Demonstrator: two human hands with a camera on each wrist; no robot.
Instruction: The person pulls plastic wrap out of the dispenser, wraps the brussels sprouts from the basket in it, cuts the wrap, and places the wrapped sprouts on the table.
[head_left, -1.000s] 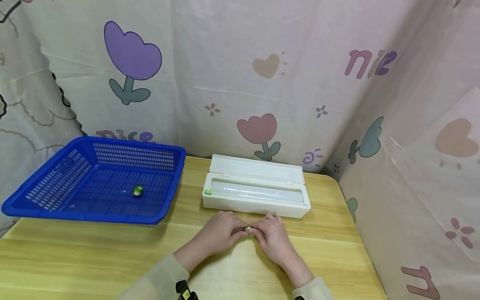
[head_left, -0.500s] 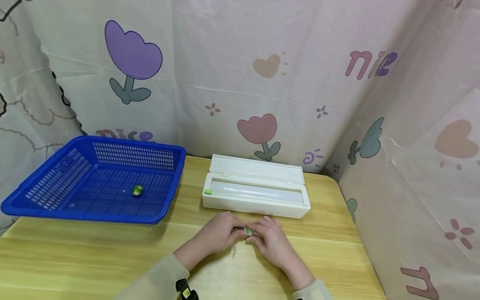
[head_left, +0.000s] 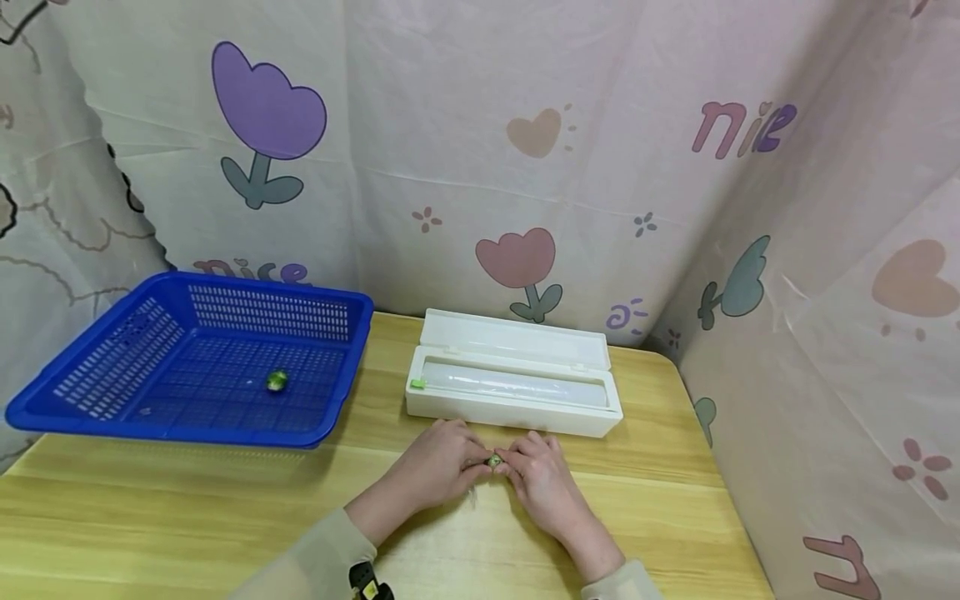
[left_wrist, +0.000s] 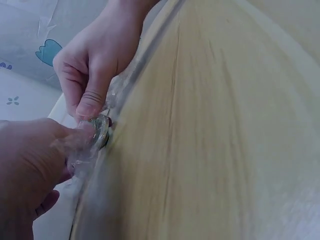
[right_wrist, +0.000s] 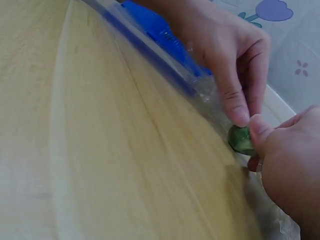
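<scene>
Between both hands is a small round green ball (head_left: 493, 460), wrapped in clear cling film (left_wrist: 84, 155). My left hand (head_left: 431, 468) pinches its left side with thumb and fingers, and my right hand (head_left: 546, 485) pinches the right side. In the right wrist view the green ball (right_wrist: 241, 140) shows pale streaks, partly hidden by the thumbs. Loose, crumpled film sticks out around the fingers in the left wrist view. Just beyond the hands stands a white cling film box (head_left: 510, 415), its lid (head_left: 516, 340) raised and a film roll (head_left: 517, 383) inside.
To the left on the wooden table (head_left: 187, 517) stands a blue plastic basket (head_left: 202, 438) with perforated sides. One similar small green ball (head_left: 277, 381) lies in it. A green slider (head_left: 417, 383) sits at the box's left end. Printed curtains (head_left: 420, 108) hang behind and to the right.
Both hands stay in place, with the fingers shifting slightly around the ball. More of its green surface shows than a second ago, and a wisp of film appears below the left fingers.
</scene>
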